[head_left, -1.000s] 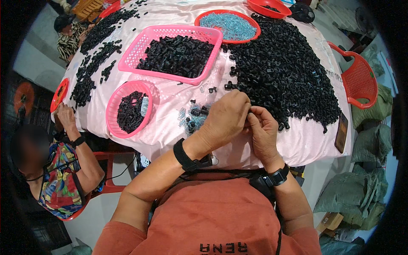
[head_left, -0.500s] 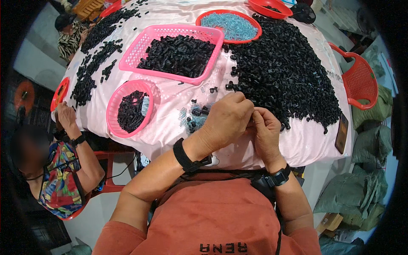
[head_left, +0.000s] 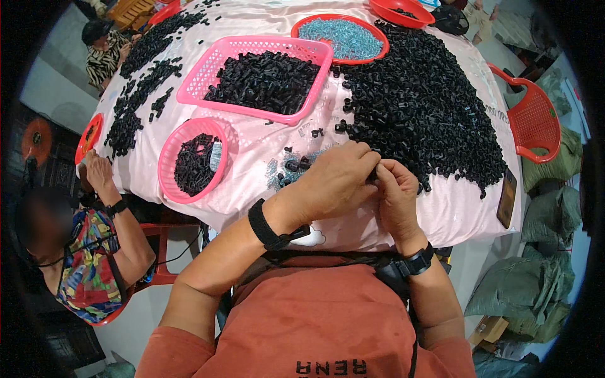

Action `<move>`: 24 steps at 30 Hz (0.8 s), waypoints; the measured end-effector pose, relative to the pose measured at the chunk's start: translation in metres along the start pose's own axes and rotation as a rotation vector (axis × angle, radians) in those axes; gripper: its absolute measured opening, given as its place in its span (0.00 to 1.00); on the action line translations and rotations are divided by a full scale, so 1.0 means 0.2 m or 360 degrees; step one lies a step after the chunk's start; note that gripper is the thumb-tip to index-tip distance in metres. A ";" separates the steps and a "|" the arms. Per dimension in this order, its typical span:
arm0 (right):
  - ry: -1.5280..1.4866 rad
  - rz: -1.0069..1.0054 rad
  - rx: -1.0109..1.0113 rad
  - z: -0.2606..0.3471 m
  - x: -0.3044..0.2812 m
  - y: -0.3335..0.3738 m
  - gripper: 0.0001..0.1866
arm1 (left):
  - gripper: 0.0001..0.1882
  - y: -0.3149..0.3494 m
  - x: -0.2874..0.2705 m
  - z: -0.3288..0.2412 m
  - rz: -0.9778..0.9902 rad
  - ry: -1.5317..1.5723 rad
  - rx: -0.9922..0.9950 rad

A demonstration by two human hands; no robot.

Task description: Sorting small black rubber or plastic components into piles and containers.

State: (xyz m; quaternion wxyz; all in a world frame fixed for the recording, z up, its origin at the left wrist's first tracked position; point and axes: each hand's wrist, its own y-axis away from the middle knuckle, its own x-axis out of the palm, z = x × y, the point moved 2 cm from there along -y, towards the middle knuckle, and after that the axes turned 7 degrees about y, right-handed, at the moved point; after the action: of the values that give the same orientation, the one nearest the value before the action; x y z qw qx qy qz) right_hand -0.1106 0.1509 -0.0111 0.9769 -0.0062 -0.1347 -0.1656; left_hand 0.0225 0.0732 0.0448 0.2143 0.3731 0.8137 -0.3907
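My left hand (head_left: pixel 337 179) and my right hand (head_left: pixel 398 192) meet above the near side of the cloth-covered table. Between their fingertips shows a bit of a small black plastic part (head_left: pixel 373 179), pinched by the right thumb and forefinger. The left fingers are closed and bent inward, and the back of that hand hides what they grip. Just left of my left hand lie several loose black pieces (head_left: pixel 296 165) among tiny clear-blue pieces (head_left: pixel 273 171). Beyond my hands spreads a big heap of small black plastic parts (head_left: pixel 422 101).
A pink rectangular basket (head_left: pixel 189 91) and a round pink basket (head_left: pixel 165 167) hold black parts. Clear-blue pieces fill a red bowl (head_left: pixel 382 53). A phone (head_left: pixel 506 200) rests at the right edge, near a red chair (head_left: pixel 535 120). A co-worker's hand (head_left: pixel 99 171) is at the left.
My left hand and wrist have shifted slightly left, its fingers lifting and flattening a little. My right hand stays almost in place, and the black part between the fingertips now shows more.
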 end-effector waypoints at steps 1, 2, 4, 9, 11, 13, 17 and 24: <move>0.0035 0.0011 -0.0059 0.00 -0.01 0.00 0.08 | 0.18 0.00 0.00 0.00 0.0041 0.0018 0.0014; 0.0036 0.0011 -0.0060 0.00 -0.01 0.00 0.08 | 0.18 0.00 0.01 0.00 0.0040 0.0018 0.0015; 0.0087 0.0001 0.0000 0.01 0.00 0.00 0.08 | 0.19 0.01 0.03 0.01 0.0012 -0.0087 -0.0029; 0.0120 0.0003 0.0051 0.00 0.01 0.00 0.09 | 0.18 0.02 0.05 0.02 -0.0004 -0.0143 -0.0114; 0.0152 -0.0002 0.0067 -0.01 0.01 -0.01 0.09 | 0.18 0.02 0.04 0.02 -0.0009 -0.0150 -0.0142; 0.0144 0.0073 0.0100 0.00 0.00 -0.01 0.10 | 0.17 0.01 0.04 0.02 0.0031 -0.0159 -0.0159; 0.0254 0.0053 0.0022 -0.03 -0.03 -0.01 0.10 | 0.16 0.02 0.06 0.02 0.0007 -0.0146 -0.0111; 0.0130 0.0038 0.0033 0.01 0.00 0.01 0.10 | 0.13 0.02 0.08 0.01 -0.0018 -0.0199 -0.0094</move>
State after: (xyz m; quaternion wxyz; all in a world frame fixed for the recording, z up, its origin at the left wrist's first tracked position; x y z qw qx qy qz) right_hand -0.1100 0.1527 -0.0100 0.9836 0.0090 -0.0962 -0.1526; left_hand 0.0159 0.0807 0.0310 0.2734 0.3369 0.8120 -0.3905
